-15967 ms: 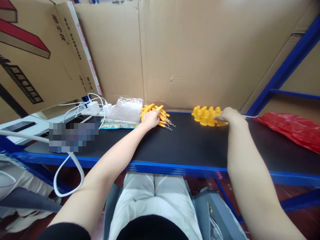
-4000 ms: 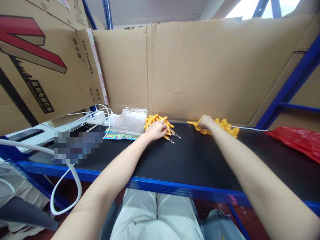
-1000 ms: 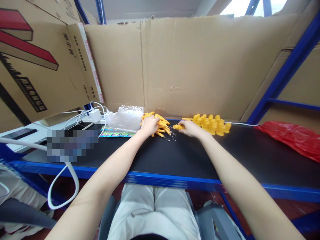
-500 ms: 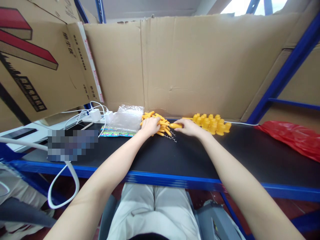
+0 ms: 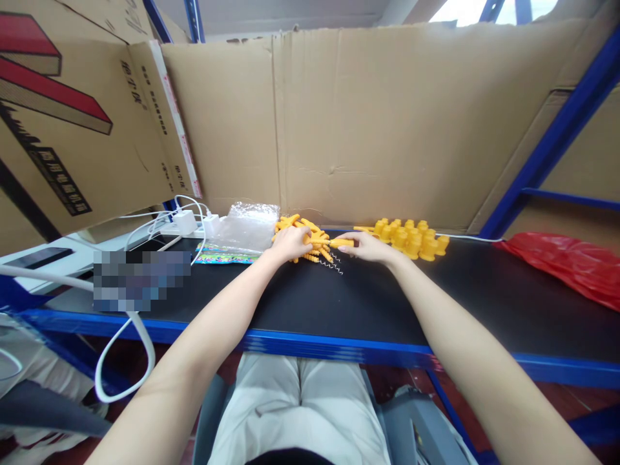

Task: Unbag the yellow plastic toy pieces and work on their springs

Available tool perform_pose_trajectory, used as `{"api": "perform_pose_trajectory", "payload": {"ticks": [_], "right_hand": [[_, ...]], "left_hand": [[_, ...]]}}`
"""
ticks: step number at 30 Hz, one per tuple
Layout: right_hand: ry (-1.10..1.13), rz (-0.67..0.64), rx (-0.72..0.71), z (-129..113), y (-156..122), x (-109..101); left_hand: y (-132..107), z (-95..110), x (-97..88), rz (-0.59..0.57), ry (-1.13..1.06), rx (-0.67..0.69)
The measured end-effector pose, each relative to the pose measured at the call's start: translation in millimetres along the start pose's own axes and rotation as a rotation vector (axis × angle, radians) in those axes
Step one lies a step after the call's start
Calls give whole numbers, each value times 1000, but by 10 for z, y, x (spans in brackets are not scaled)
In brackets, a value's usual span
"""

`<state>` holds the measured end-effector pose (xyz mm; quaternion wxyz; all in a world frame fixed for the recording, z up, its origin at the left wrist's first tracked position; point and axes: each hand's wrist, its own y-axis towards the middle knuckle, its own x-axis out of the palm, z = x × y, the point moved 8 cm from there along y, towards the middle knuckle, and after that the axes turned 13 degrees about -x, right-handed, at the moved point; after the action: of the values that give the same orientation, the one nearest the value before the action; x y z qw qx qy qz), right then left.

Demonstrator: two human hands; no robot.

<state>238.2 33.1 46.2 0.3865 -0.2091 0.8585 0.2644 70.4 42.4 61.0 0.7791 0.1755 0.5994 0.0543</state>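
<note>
My left hand (image 5: 290,244) is closed on a thin yellow plastic piece (image 5: 317,240), over a pile of yellow plastic sticks (image 5: 289,221). Silvery spiral wires (image 5: 333,265) poke out of the pile's right side onto the black tabletop. Between thumb and fingers, my right hand (image 5: 367,248) grips a thicker yellow plastic piece (image 5: 344,243). The two held pieces meet end to end; whether they are joined I cannot tell. Just right of my right hand stand several yellow spool-shaped plastic parts (image 5: 411,237) in a close group. My fingers partly cover both held pieces.
Left of the pile lies a clear plastic bag (image 5: 247,229) over a colourful packet (image 5: 227,256). White chargers (image 5: 184,223) and cables are farther left. A red plastic bag (image 5: 566,265) lies at the right. Cardboard (image 5: 387,129) walls the back; a blue metal edge (image 5: 339,347) runs along the front.
My right hand has shifted very slightly, and more of the thicker yellow piece shows at its fingertips. Both hands keep their hold; the piles look unchanged.
</note>
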Motion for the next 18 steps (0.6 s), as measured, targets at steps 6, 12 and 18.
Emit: {"api": "perform_pose_trajectory", "payload": {"ticks": [6, 12, 18], "right_hand": [[127, 76, 158, 72, -75, -64], [505, 157, 135, 169, -103, -98], [652, 153, 169, 250, -123, -56]], "left_hand": [[0, 2, 8, -16, 18, -11], [26, -45, 9, -3, 12, -29], [17, -13, 12, 12, -1, -6]]}}
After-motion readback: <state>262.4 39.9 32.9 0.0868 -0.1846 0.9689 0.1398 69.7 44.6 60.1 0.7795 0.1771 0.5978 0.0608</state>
